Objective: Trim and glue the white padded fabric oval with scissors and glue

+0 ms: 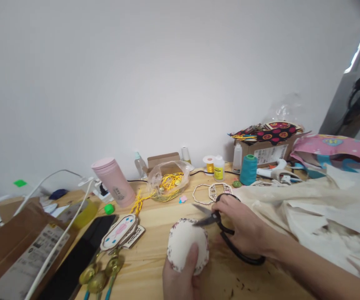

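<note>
My left hand [182,277] grips a round white padded piece with a dark floral-patterned edge [184,246], its thumb pressed on the white face. In my right hand [240,223] is a pair of black-handled scissors [209,218]. The blades stand apart, and the lower one lies over the upper right edge of the white piece; whether it touches cannot be made out. Small dark scraps [240,285] lie on the wooden table [145,258] below the scissors. Beyond my hands lies a pale openwork wooden cutout [219,191].
Cream cloth [320,216] is heaped at the right. Along the wall stand a teal thread cone [248,170], a yellow-labelled bottle [219,168] and a pink tumbler [114,181]. A black phone [83,258], decorated wooden tags [119,231] and gold bells [97,281] lie at the left.
</note>
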Available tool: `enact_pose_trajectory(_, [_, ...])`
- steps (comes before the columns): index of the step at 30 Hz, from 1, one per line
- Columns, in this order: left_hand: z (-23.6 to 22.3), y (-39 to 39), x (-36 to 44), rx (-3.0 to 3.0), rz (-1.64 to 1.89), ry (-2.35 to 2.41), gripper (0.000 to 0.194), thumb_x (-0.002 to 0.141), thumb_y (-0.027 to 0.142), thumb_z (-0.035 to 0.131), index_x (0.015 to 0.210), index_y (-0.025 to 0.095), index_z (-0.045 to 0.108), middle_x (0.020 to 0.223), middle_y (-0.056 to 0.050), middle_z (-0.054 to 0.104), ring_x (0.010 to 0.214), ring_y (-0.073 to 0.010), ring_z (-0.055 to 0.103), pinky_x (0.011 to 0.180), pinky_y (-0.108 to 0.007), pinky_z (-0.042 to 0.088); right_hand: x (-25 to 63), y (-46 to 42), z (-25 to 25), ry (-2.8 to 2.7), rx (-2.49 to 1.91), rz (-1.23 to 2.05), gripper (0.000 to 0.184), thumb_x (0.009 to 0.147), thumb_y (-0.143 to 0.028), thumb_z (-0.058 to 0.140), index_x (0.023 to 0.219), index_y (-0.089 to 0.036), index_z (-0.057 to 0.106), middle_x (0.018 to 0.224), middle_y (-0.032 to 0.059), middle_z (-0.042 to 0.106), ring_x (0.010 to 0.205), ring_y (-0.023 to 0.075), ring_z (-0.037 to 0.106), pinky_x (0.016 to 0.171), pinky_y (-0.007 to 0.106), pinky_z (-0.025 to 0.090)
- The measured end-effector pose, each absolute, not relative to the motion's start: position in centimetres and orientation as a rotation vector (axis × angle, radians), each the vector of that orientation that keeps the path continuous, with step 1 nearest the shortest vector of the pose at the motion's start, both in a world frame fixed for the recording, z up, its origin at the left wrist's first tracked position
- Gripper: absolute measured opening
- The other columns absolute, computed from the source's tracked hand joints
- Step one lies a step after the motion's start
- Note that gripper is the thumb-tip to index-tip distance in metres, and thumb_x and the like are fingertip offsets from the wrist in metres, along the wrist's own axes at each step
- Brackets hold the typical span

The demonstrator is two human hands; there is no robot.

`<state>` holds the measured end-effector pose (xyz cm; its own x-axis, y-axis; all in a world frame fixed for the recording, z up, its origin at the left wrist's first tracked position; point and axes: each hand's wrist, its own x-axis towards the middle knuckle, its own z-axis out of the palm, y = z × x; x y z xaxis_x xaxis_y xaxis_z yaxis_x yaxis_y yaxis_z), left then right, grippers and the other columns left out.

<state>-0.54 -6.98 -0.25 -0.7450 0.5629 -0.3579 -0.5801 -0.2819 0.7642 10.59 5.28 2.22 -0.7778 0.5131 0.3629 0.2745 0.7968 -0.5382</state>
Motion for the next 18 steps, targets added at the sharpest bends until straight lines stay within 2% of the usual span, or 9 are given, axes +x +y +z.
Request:
enact_pose_trajectory(4, [-0.6,-7.3,-0.8,-0.013,2.071,1.239,0.037,0.057,0.004,0.066,0.088,0.019,0.053,0.071,-0.003,0.069,0.064,-0.0207,0.066,0.054,-0.028,0.053,9.9,4.7,1.7,-2.628,-0.598,0.431,0.026,0.06,-0.022,0.06,0.085,-0.019,0.055,0.083,0.0045,0.048,0.076,0.0189,0.043,0.062,0.028,0.035])
enact_pose_trajectory(11, [-1.0,-7.6,-1.3,-0.003,2.065,1.327,0.05,0.054,0.011,0.069,0.101,0.019,0.052,0.083,-0.005,0.069,0.076,-0.0226,0.064,0.062,-0.03,0.053,9.7,5.0,1.6,-2.728,-0.508,0.378,0.031,0.056,-0.018,0.056,0.087,-0.019,0.054,0.085,0.0049,0.049,0.076,0.0188,0.044,0.062,0.027,0.034])
enact_pose_trajectory(18, [-1.6,-8.1,-1.3,0.124,1.995,1.456,0.061,0.046,0.021,0.075,0.103,0.015,0.053,0.09,-0.009,0.068,0.085,-0.0262,0.062,0.07,-0.032,0.051,10.0,6.3,0.1,-2.66,-0.682,0.471,0.021,0.061,-0.027,0.06,0.081,-0.02,0.056,0.081,0.0039,0.051,0.073,0.0181,0.048,0.06,0.026,0.035])
